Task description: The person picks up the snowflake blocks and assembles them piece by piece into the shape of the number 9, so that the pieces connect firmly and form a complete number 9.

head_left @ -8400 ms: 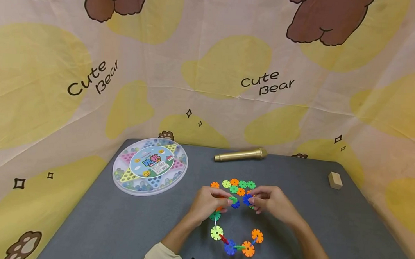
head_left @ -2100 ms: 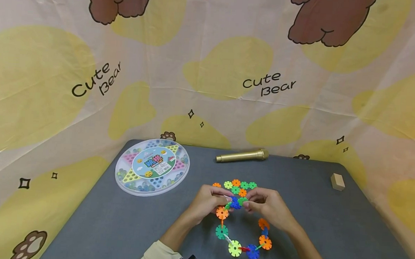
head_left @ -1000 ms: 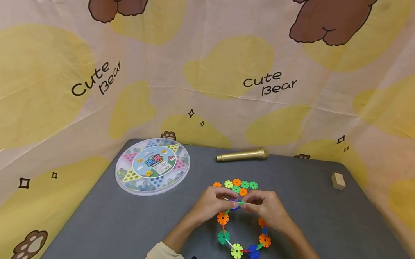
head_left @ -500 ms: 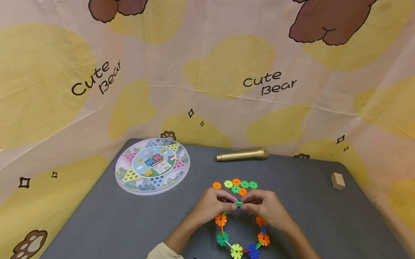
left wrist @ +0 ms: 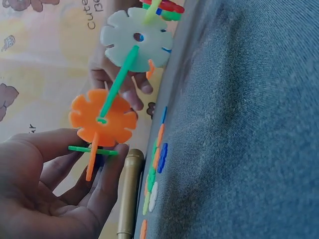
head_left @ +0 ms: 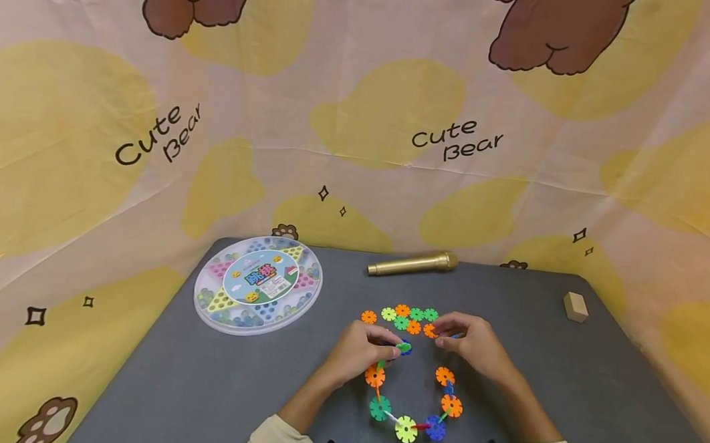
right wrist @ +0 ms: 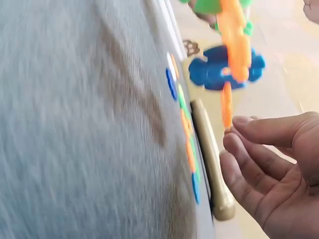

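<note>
My left hand [head_left: 357, 349] pinches a green disc [head_left: 404, 346], presumably to steady the far-left end of the near chain [head_left: 406, 433], while my right hand [head_left: 475, 343], fingers slightly parted, hovers beside far loose discs [head_left: 402, 327], seemingly grouped for reach.

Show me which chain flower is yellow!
The yellow flower at the bottom of the chain in the head view, joined between the white piece and red piece; no other visible chain flower is yellow.
</note>
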Demonstrator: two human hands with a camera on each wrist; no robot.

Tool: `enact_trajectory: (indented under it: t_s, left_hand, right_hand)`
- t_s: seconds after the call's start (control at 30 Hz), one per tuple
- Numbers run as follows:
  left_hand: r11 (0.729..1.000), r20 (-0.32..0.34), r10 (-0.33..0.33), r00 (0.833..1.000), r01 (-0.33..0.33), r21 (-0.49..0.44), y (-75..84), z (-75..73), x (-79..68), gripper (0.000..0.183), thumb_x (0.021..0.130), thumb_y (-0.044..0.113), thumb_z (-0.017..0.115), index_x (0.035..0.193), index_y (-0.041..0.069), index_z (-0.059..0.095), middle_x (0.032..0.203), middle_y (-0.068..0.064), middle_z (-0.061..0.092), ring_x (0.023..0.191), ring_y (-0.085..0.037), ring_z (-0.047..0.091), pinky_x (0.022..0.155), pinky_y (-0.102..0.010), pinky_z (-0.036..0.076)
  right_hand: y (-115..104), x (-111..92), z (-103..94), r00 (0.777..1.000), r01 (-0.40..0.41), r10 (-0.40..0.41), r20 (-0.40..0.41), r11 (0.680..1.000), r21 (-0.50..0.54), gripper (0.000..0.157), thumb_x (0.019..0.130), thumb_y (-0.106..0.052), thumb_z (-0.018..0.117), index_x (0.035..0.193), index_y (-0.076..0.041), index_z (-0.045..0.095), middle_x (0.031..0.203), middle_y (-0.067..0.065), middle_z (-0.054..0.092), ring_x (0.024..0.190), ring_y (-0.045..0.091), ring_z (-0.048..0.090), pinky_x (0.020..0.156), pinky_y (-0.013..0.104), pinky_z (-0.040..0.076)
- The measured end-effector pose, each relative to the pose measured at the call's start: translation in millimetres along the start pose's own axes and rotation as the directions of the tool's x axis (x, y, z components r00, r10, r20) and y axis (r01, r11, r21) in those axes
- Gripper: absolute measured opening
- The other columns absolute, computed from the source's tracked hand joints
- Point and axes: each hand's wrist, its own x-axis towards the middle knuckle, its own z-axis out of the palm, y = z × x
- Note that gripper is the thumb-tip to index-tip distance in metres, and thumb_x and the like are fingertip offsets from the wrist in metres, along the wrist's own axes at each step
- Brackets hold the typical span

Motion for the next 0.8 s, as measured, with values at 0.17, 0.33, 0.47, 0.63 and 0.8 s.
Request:
enact_trajectory:
  t_s: [0.17, 0.33, 0.47, 0.63, 0.8]
  left_hand:
    - [1.000, 0.007, -0.006, 1.000, 0.007, -0.014, -0.4, -0.1, -0.7, 0.012, 0.089, 0.007, 0.083, 0.101, 0.004, 0.084, 0.095, -0.008, 0.079, 0.080, -0.037, 0.076, 0.064, -0.022, 0.055]
    - [1.000, 0.011, -0.012, 1.000, 0.012, -0.005, -2.1, -0.8, 0.3, 0.012, 0.090, 0.008, 0.083, 0.101, 0.005, 0.084, 0.092, -0.006, 0.079, 0.076, -0.027, 0.075, 0.064, -0.022, 0.055]
    - [0.999, 0.008, -0.024, 1.000, 0.024, 0.021, -3.5, -1.4, 1.5, 0.012, 0.090, 0.011, 0.082, 0.101, 0.007, 0.085, 0.087, -0.004, 0.079, 0.071, -0.016, 0.071, 0.061, -0.021, 0.051]
    - [0.999, 0.002, -0.031, 1.000, 0.030, 0.026, -4.9, -1.9, 2.0, 0.011, 0.091, 0.013, 0.082, 0.101, 0.010, 0.085, 0.084, -0.004, 0.079, 0.069, -0.015, 0.068, 0.060, -0.021, 0.049]
    - [0.999, 0.002, -0.029, 1.000, 0.029, 0.021, -5.9, -1.8, 2.7, 0.011, 0.091, 0.013, 0.082, 0.101, 0.010, 0.085, 0.084, -0.005, 0.079, 0.067, -0.015, 0.066, 0.059, -0.022, 0.047]
  right_hand:
    - [11, 0, -14.1, 0.999, -0.033, 0.033, -0.017, 0.999, -0.004, 0.029, 0.092, -0.001, 0.080, 0.121, 0.001, 0.074, 0.114, 0.017, 0.076, 0.097, 0.025, 0.073, 0.076, 0.026, 0.061]
    - [24, 5, -27.3, 0.997, -0.071, 0.070, -0.009, 0.997, -0.041, 0.034, 0.092, 0.000, 0.080, 0.125, 0.002, 0.072, 0.116, 0.018, 0.075, 0.098, 0.027, 0.072, 0.076, 0.025, 0.060]
    - [31, 9, -31.2, 0.998, -0.068, 0.069, 0.014, 0.994, -0.082, 0.036, 0.090, -0.001, 0.082, 0.124, 0.002, 0.072, 0.115, 0.017, 0.075, 0.098, 0.025, 0.072, 0.077, 0.023, 0.059]
    - [36, 16, -31.7, 0.997, -0.066, 0.072, 0.042, 0.988, -0.140, 0.036, 0.089, -0.004, 0.083, 0.122, 0.002, 0.073, 0.113, 0.015, 0.075, 0.096, 0.023, 0.070, 0.077, 0.023, 0.058]
    - [38, 22, -28.8, 0.996, -0.049, 0.063, 0.069, 0.981, -0.190, 0.033, 0.089, -0.008, 0.084, 0.120, 0.001, 0.075, 0.107, 0.012, 0.074, 0.091, 0.020, 0.067, 0.073, 0.025, 0.056]
